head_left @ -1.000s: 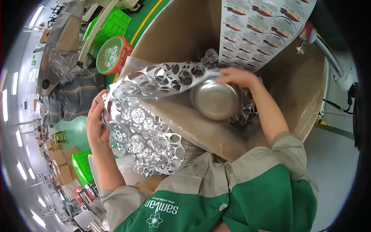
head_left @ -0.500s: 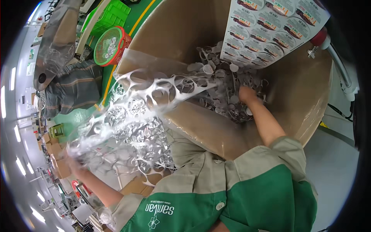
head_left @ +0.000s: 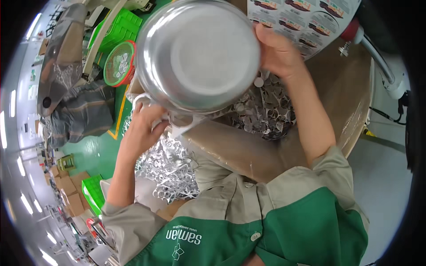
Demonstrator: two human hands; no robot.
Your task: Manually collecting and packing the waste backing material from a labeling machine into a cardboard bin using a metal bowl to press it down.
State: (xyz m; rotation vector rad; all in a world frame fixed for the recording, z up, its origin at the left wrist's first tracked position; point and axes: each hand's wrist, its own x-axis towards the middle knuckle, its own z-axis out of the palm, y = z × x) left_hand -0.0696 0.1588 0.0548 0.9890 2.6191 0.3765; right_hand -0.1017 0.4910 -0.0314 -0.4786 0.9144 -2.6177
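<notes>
A large round shiny metal bowl is raised over the lined cardboard bin. My right hand grips its right rim, some fingers hidden behind it. Just below the bowl's lower left edge, my left hand is closed on a silvery punched-out scrap sheet with round holes, part of which the bowl hides. Small round discs and scraps lie heaped in the bin under the bowl. More tangled silvery scrap is piled outside the bin, below my left hand.
A sheet printed with round labels hangs over the bin's far right side, near a metal arm. At the left are a green-and-red basket with discs, a green crate, a dark covered bundle and cardboard boxes.
My right hand has come up out of the scraps and now holds the metal bowl, which was not visible before. My left hand has moved up and right, drawing the holed sheet in.
</notes>
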